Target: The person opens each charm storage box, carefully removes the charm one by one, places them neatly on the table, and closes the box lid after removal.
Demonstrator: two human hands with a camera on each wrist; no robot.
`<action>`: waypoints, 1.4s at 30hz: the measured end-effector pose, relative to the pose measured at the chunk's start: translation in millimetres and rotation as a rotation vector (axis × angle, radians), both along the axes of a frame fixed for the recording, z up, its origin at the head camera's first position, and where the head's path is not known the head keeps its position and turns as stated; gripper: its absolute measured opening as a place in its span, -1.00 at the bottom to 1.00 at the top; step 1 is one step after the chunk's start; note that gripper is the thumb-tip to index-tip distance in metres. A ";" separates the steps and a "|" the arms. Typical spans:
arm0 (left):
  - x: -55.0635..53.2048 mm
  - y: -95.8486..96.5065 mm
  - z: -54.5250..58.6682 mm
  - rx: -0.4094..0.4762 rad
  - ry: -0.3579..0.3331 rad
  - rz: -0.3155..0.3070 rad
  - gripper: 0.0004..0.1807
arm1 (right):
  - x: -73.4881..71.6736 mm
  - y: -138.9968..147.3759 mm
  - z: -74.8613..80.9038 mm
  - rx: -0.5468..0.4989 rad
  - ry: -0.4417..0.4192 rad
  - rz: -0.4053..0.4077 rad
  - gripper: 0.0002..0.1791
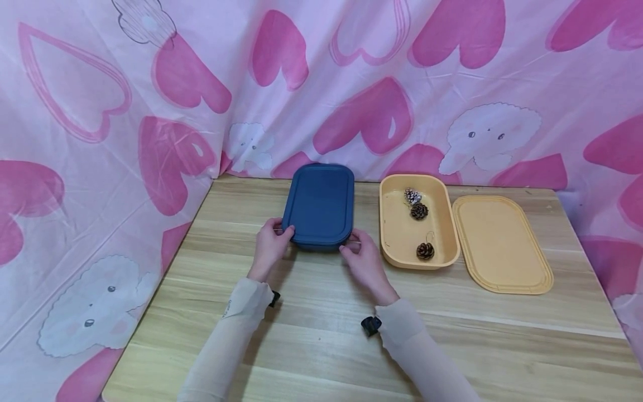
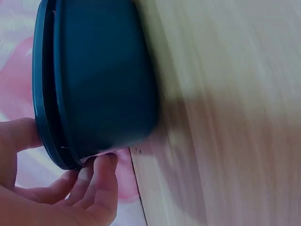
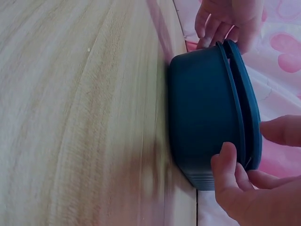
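The wooden table (image 1: 311,340) runs out of view at the near side, two sleeves (image 1: 221,352) over it. Left hand (image 1: 271,240) and right hand (image 1: 365,259) pinch the near corners of the blue lid (image 1: 321,204), a gap beneath its near rim; the inside of the blue box (image 2: 103,70) is hidden. Rightward, past a narrow strip of wood, stand a yellow box (image 1: 402,237) with three pine cones (image 1: 419,211) and, just beside, a yellow lid (image 1: 504,245). A pink curtain (image 1: 366,111) bounds the far edge.

A rounded navy box (image 2: 106,75) stands on the table (image 1: 321,340), its lid (image 1: 321,201) gaping at the near edge.
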State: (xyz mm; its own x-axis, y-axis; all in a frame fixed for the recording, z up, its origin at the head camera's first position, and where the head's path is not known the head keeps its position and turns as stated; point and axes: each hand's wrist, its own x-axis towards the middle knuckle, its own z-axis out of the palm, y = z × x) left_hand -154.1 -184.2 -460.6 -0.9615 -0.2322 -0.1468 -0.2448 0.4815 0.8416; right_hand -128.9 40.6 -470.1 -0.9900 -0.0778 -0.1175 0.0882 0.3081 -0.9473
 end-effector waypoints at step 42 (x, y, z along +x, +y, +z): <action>-5.1 -12.2 13.6 0.877 -0.108 0.080 -0.46 | -20.0 -4.2 -12.0 -0.159 -0.074 -0.116 -0.60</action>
State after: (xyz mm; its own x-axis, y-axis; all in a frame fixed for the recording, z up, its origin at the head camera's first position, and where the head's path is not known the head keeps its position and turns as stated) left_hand -159.2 -196.4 -447.1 -0.9178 -0.0588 -0.3927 -0.3498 -0.3482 0.8697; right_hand -148.8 36.3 -482.0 -0.9825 0.0133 -0.1860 0.1860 0.1393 -0.9726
